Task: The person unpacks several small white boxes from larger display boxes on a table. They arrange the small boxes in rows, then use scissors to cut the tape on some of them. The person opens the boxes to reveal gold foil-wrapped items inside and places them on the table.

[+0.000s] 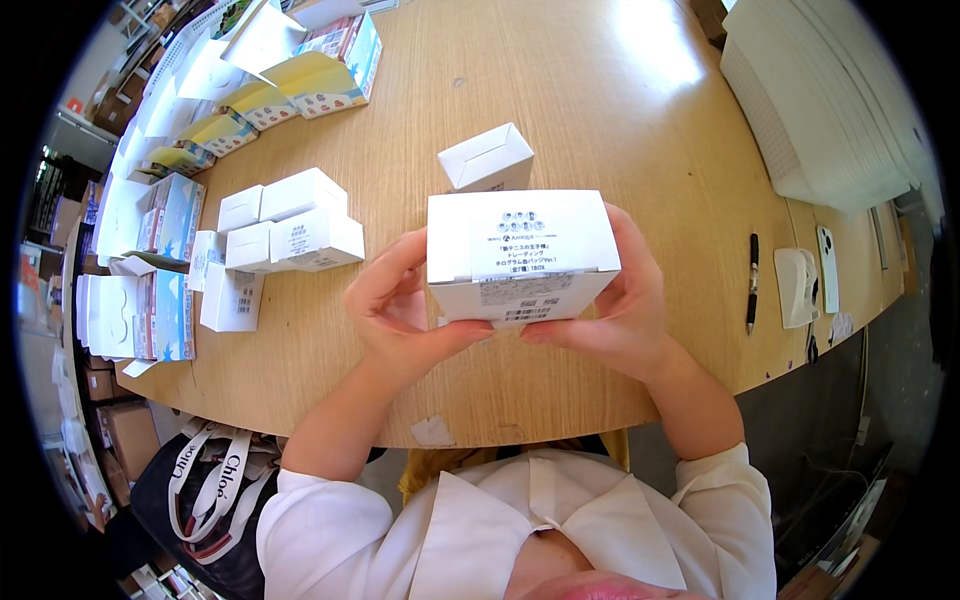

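Taking the white carton [520, 255] as the centre of the dial, both hands hold it between them, at the middle of the view, over the wooden table [600, 130]. The left hand [385, 325] grips from its eight o'clock side, wrist bent inward, with the forearm coming in from between seven and eight o'clock; its curled fingers go partly out of sight along the carton's side, and its thumb stretches toward the lower edge. The right hand [637, 310] mirrors it from four o'clock, forearm angled in from between four and five, fingers wrapped around the side and thumb pointing inward. The two thumb tips nearly face each other at six o'clock, a small gap between them. Whether the carton's underside touches the table I cannot tell. A smaller white box [490, 160] stands just beyond it, near twelve. At nine o'clock sits a group of small white boxes [300, 230], with open coloured display boxes [170, 305] curving from nine up past ten. Stacked white trays [820, 110] stand at two; a pen [752, 285] and a phone [828, 270] lie at three.
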